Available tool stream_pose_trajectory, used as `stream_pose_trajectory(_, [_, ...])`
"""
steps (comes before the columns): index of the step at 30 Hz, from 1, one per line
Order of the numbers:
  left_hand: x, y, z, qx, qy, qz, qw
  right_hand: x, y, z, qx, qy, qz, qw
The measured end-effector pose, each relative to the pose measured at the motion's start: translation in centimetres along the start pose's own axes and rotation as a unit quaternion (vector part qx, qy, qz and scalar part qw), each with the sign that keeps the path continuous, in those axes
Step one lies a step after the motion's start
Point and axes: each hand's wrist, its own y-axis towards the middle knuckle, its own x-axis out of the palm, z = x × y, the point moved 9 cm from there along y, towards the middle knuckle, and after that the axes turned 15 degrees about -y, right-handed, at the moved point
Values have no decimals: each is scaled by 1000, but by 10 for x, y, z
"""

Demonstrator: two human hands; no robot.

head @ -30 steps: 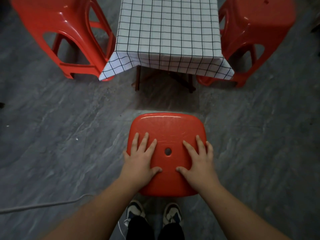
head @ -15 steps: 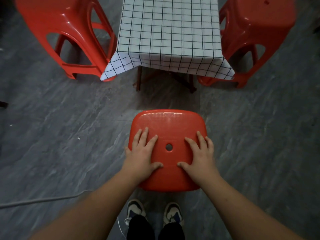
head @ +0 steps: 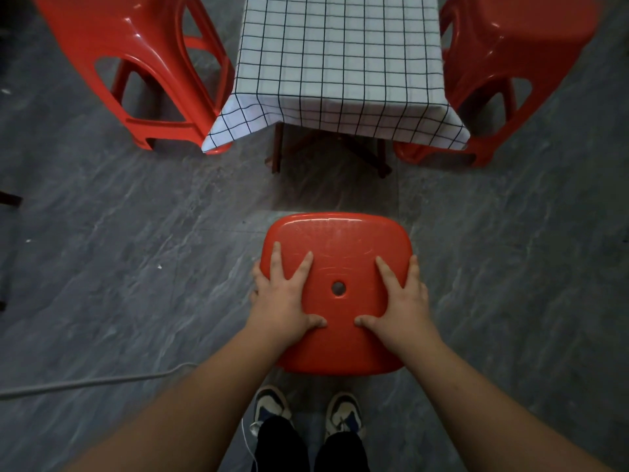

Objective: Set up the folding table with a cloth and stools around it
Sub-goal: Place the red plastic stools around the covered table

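Left hand [head: 284, 296] and right hand [head: 403, 298] press flat, fingers spread, on the glossy red plastic stool [head: 337, 267], steering it toward the checked-cloth folding table [head: 340, 63].

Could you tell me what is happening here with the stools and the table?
A person is setting stools around a small table already covered with a checked cloth. Their left hand and right hand rest on the seat of a red stool standing on the floor, apart from the table's near end. Two other red stools, one at the left and one at the right, flank the table.
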Motion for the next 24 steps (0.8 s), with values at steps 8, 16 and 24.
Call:
stream_pose_trajectory(8, [-29, 21, 19, 21, 9, 20, 1000, -34, 19, -8, -9, -7, 35, 999])
stream_pose_trajectory(16, [-30, 46, 17, -22, 10, -33, 999, -31, 43, -16, 5, -8, -9, 1000])
stream_pose_trajectory(24, [-19, 41, 8, -26, 40, -63, 997, -9, 31, -16, 11, -1, -28, 1000])
